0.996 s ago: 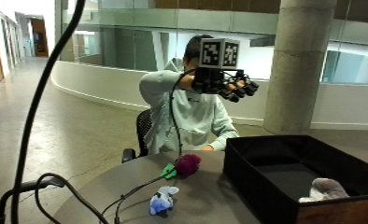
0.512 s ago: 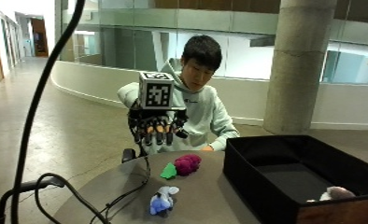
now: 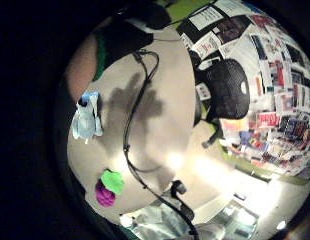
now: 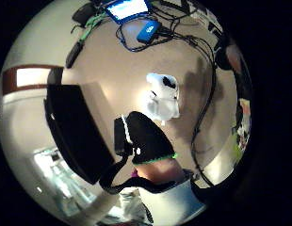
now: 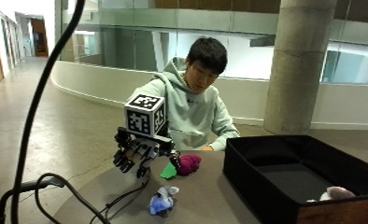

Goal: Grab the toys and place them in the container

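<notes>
The gloved right hand [image 5: 134, 156] has dropped toward the surface [image 5: 215, 196], fingers [image 5: 123, 162] released, above the blue toy [image 5: 161, 200]; next pickup.

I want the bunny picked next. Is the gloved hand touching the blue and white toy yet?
Apart. The outside view shows the gloved hand up above the table, with bare tabletop between it and the blue and white toy.

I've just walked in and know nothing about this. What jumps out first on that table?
The gloved right hand hangs above the round table, fingers pointing down and holding nothing. Beneath it lie two soft toys: a purple one with a green leaf and a small blue and white one nearer the camera. Beside them stands a big black container, with a pale toy already inside.
</notes>
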